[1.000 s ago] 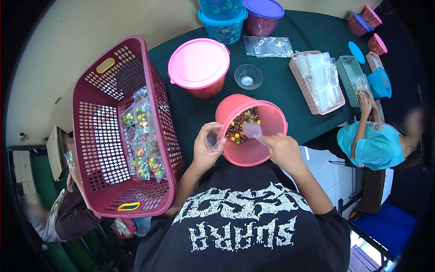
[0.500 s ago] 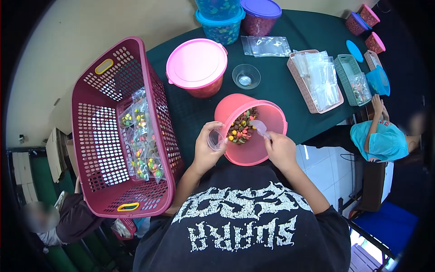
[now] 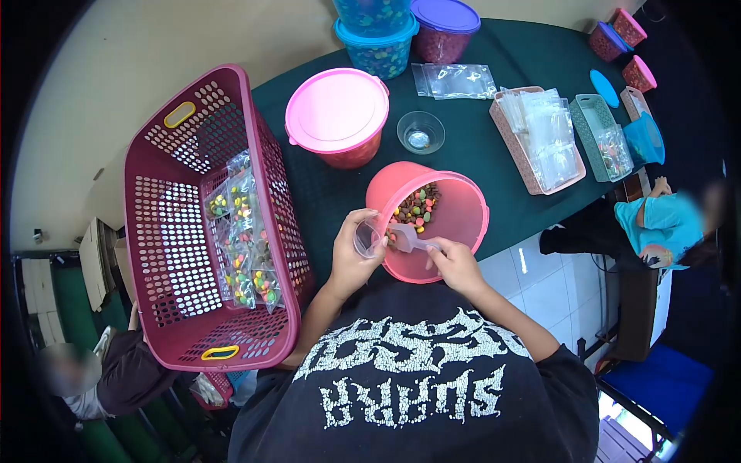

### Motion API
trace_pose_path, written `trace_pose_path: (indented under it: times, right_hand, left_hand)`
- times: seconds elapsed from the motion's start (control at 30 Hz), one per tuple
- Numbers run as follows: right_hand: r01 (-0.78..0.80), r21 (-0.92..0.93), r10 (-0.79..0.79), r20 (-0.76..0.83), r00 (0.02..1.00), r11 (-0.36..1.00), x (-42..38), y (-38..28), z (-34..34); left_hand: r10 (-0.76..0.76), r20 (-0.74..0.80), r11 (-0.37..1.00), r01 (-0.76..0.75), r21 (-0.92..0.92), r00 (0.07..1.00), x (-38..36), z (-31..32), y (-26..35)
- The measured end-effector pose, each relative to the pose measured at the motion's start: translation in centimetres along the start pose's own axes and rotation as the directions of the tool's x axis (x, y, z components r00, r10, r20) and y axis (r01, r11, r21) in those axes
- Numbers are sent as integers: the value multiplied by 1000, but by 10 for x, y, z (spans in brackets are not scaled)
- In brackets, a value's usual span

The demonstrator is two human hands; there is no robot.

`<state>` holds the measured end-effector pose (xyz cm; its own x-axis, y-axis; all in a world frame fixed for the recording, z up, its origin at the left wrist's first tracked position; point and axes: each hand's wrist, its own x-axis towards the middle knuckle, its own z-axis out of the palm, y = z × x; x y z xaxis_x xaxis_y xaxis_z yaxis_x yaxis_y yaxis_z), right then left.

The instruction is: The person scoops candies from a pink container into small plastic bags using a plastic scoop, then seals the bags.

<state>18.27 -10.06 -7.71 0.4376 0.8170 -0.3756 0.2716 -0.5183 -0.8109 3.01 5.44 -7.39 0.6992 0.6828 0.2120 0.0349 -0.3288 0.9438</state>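
Note:
A coral-pink tub (image 3: 463,202) lies tipped on its side, its mouth toward me, with colourful candies (image 3: 419,207) heaped along its inner wall. My right hand (image 3: 457,266) grips the handle of a translucent scoop (image 3: 404,238), whose blade sits inside the tub's mouth, low among the candies at the left rim. At that same rim, my left hand (image 3: 353,253) has its fingers wrapped round a small clear plastic cup (image 3: 366,238). The cup's opening faces the scoop's blade.
To the left stands a maroon basket (image 3: 266,193) holding filled candy bags (image 3: 245,231). Beyond the tub are a pink-lidded tub (image 3: 337,108) and a glass bowl (image 3: 421,133). Trays of clear bags (image 3: 540,139) stand right. Another person (image 3: 664,224) is at the far right.
My right hand has moved left and down, carrying the scoop from the tub's middle to the left rim beside the cup. The person at the right has shifted back from the table.

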Motion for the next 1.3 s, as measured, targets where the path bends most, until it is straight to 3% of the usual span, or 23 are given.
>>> trace_pose_path:
  times: [0.1,0.17,0.2,0.3,0.33,0.4,0.47,0.53,0.63,0.7,0.83,1.0,1.17,1.27,1.3]
  right_hand:
    - [-22,159,11,72,997,987,5,2,8]
    - [-117,452,19,216,976,884,12,7,11]
    - [-118,455,20,214,977,883,14,10,12]
    - [-243,704,-1,327,945,668,25,26,10]
    - [-242,705,-2,326,945,667,27,30,10]
    - [-302,854,6,331,944,424,30,33,10]
    - [-312,884,24,325,945,348,32,33,10]
    - [-278,946,-20,285,958,167,33,33,9]
    - [-250,966,-105,256,961,66,35,35,4]
    - [-231,969,-81,238,968,90,32,26,-3]
    - [-164,976,-44,172,984,147,24,6,-20]
    - [-73,977,-6,76,997,200,21,0,-34]
    - [10,941,62,-33,998,339,16,-14,-41]
    - [40,894,67,-78,995,447,16,-16,-42]
    - [39,884,59,-75,995,465,15,-17,-42]
  left_hand:
    - [-43,-5,998,42,-45,999,-1,0,4]
    - [-27,-3,999,27,-26,1000,0,1,2]
    - [-11,-4,1000,11,-8,1000,0,0,1]
    - [-26,37,1000,26,7,999,-1,-2,-2]
    - [-26,38,1000,26,8,999,-2,-2,-2]
    - [-22,25,1000,21,8,999,-2,-2,-2]
    - [-33,24,999,32,5,999,-2,-3,-2]
    - [-42,22,999,42,4,999,-1,-4,-3]
    - [-39,-57,999,38,-21,998,0,-6,-10]
    - [-100,-135,992,89,-89,986,0,-7,-16]
    - [-147,-208,989,138,-54,967,0,-8,-19]
    - [-217,-259,976,217,-30,941,-4,-11,-27]
    - [-284,-252,953,302,35,925,-12,-16,-30]
    - [-286,-192,937,315,148,939,-13,-17,-25]
    - [-144,-211,905,215,367,967,-11,-16,-14]
